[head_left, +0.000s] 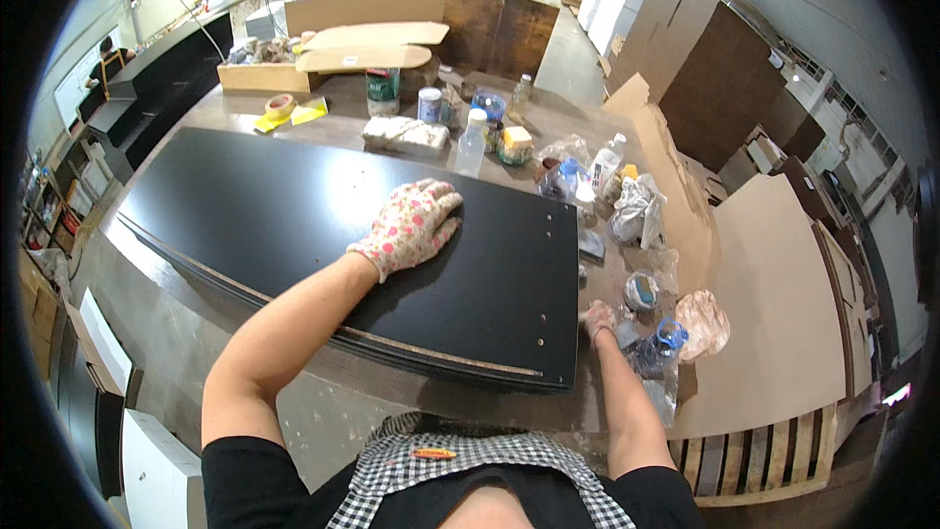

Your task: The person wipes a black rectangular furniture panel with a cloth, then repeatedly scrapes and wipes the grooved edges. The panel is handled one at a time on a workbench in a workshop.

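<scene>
A large black board (294, 216) lies flat on the workbench, stacked on another panel whose raw edge shows along the near side. My left hand (411, 223), in a flowered glove, rests flat on the board's top near its middle, fingers spread. My right hand (597, 318), also gloved, is at the board's right end, next to a clear plastic bottle with a blue cap (658, 345) lying on the bench. Whether that hand grips anything is hidden.
Bottles, jars and plastic bags (548, 162) crowd the bench beyond and right of the board. A roll of tape (280, 105) and yellow notes lie far left. Brown hardboard sheets (774, 304) on a pallet stand right. Other people work at the back of the shop.
</scene>
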`<control>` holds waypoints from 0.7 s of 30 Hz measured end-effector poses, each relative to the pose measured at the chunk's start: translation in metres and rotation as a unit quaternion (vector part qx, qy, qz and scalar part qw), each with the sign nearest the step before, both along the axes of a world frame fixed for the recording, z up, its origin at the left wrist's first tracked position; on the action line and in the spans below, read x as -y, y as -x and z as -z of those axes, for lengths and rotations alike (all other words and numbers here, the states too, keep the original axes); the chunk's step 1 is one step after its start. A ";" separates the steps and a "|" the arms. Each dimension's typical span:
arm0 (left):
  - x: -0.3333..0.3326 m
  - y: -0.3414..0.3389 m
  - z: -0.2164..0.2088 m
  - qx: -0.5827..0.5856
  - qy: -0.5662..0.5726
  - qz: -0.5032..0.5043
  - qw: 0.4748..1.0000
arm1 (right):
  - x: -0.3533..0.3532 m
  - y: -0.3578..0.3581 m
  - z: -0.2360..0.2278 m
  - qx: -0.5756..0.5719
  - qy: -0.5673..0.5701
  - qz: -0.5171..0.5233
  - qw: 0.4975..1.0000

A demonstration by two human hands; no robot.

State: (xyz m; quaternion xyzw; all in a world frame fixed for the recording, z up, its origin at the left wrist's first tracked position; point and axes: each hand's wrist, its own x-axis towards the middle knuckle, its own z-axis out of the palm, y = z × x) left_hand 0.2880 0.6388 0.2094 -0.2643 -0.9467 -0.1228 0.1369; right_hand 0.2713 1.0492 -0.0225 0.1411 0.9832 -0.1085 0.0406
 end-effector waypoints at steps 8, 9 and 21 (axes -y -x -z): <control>0.005 0.008 0.014 -0.044 -0.016 0.020 0.999 | 0.011 -0.069 -0.150 -0.205 0.591 -0.068 0.777; 0.005 0.009 0.016 -0.052 -0.020 0.023 0.998 | 0.021 -0.083 -0.171 -0.195 0.582 -0.057 0.788; -0.028 -0.097 -0.008 0.022 -0.009 -0.035 0.999 | 0.064 -0.126 -0.234 -0.093 0.510 -0.464 0.718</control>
